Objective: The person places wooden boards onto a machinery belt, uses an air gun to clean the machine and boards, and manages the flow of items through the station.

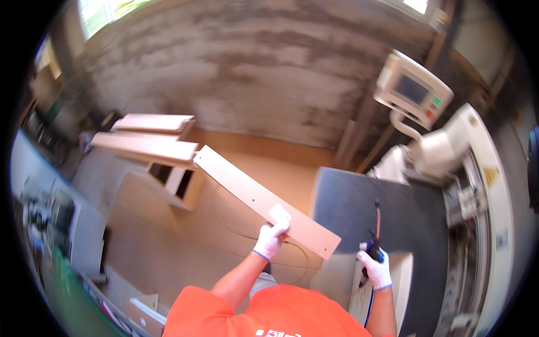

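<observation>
My left hand (270, 241), in a white glove, is closed around the edge of a long pale board (241, 188). The board slants from upper left to lower right, with small dark holes along its face. By my thumb is a white label or card (279, 213) on the board. My right hand (377, 271), gloved too, grips what looks like a black air blow gun (373, 247). Its thin nozzle points away from me, over the dark machine bed. The gun is partly hidden by my fingers.
Stacked pale boards (146, 146) rest at the left above an open wooden box (193, 188). On the right are a dark flat machine bed (345, 205), a control panel (412, 89) and a white machine frame (494, 180). A thin hose (306, 264) loops across the brown floor.
</observation>
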`<state>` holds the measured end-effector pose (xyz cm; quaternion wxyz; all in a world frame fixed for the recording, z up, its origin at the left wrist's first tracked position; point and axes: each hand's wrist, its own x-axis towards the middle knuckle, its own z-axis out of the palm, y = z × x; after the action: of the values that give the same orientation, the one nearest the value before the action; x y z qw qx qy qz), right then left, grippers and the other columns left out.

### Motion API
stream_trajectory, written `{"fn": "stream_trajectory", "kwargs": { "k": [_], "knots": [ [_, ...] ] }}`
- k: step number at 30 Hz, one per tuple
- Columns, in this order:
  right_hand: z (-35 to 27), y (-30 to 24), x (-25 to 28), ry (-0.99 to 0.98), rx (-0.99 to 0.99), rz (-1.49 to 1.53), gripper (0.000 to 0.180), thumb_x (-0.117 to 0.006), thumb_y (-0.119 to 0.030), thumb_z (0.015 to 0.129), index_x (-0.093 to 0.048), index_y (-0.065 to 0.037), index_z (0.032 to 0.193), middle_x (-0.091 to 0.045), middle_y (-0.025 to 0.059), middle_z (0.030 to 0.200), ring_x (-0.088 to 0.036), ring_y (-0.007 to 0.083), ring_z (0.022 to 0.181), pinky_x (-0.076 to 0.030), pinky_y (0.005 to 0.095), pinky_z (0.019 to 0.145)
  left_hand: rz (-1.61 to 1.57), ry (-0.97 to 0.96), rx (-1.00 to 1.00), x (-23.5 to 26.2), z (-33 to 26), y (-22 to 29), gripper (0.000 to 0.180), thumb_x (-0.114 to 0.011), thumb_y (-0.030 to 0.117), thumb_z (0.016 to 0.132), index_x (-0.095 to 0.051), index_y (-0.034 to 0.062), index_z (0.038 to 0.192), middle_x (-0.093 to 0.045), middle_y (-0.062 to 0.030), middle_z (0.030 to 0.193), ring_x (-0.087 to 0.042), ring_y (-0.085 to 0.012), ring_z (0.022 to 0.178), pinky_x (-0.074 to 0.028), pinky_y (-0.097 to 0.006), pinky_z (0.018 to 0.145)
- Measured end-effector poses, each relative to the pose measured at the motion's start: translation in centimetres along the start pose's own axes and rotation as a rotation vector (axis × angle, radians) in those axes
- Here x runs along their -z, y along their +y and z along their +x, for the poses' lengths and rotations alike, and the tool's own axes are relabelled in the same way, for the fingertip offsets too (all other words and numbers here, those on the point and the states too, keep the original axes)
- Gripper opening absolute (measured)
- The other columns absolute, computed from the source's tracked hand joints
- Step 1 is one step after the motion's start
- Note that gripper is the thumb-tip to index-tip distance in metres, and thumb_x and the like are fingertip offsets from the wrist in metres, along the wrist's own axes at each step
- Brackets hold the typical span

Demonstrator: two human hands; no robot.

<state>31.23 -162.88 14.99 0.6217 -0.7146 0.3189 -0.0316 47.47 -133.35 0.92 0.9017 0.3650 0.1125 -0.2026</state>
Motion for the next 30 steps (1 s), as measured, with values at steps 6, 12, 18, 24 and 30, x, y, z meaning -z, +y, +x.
{"fn": "stream_trajectory", "kwargs": {
  "k": [6,12,18,24,30],
  "knots": [
    [-6.5,3.3,8.6,-0.143,0.014,-0.621,0.078,-0.098,-0.059,0.062,-0.072,-0.005,0.113,-0.074,0.0098,0.1,-0.073,0.0283,0.094,-0.058,0.0376,0.086,0.144,-0.289,0.376,-9.0,-7.0,-14.1,0.049,-0.074,0.005,0.095,-0.058,-0.0003,0.14,-0.067,-0.0067,0.129,-0.066,-0.0203,0.116,-0.056,-0.04,0.099],
    [-11.6,11.0,12.3,0.067,-0.056,-0.857,0.088,-0.087,-0.072,0.063,-0.073,-0.01,0.124,-0.075,0.0162,0.119,-0.071,0.0375,0.111,-0.055,0.045,0.099,0.463,-0.467,0.71,-14.2,-9.6,-24.7,0.049,-0.074,0.018,0.1,-0.058,-0.0021,0.141,-0.069,-0.0102,0.133,-0.067,-0.0243,0.123,-0.052,-0.043,0.109],
    [-11.2,20.6,14.5,0.379,-0.245,0.113,0.06,-0.094,-0.034,0.076,-0.072,0.0,0.121,-0.079,0.0136,0.108,-0.077,0.0266,0.097,-0.061,0.0391,0.087,0.493,-0.578,0.903,-16.9,-11.1,-32.5,0.055,-0.066,0.033,0.106,-0.052,0.0009,0.149,-0.064,-0.0129,0.143,-0.063,-0.0291,0.131,-0.049,-0.049,0.114],
    [-10.6,20.8,17.1,0.415,-0.322,0.579,0.04,-0.087,-0.022,0.088,-0.074,0.002,0.118,-0.077,0.0083,0.104,-0.074,0.019,0.091,-0.059,0.0384,0.082,0.26,-0.543,1.217,-20.5,-10.2,-31.7,0.076,-0.035,0.062,0.112,-0.036,0.007,0.164,-0.043,-0.0167,0.166,-0.042,-0.0369,0.151,-0.03,-0.056,0.128],
    [-6.2,20.3,19.3,0.538,-0.296,0.596,0.032,-0.086,-0.015,0.087,-0.076,0.0,0.113,-0.075,0.005,0.097,-0.071,0.0183,0.084,-0.058,0.0363,0.081,1.037,-0.511,0.612,-24.9,-3.4,-36.3,0.035,-0.06,0.026,0.104,-0.07,-0.0056,0.114,-0.077,-0.0138,0.103,-0.074,-0.0316,0.093,-0.059,-0.045,0.087]
  ]
}}
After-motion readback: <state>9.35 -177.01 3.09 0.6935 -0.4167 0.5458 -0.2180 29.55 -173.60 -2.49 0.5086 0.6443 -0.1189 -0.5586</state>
